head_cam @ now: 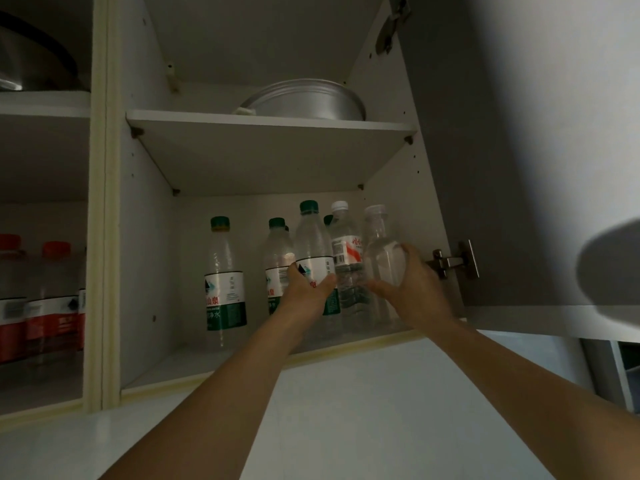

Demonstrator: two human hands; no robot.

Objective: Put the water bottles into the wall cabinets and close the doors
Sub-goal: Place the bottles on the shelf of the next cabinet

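I look up into an open wall cabinet (145,237). On its bottom shelf stand several water bottles. My left hand (306,291) is wrapped around a green-capped bottle (313,244) in the front middle. My right hand (412,289) grips a clear label-less bottle (381,247) at the right. Between them stands a white-capped bottle with a red label (346,244). Another green-capped bottle (225,275) stands apart at the left, and one more (277,251) sits behind my left hand.
The cabinet door (485,168) hangs open at the right on its hinge (453,261). A metal pan (308,100) rests on the upper shelf. The left compartment holds red-capped bottles (52,299) and a metal bowl (31,64) above.
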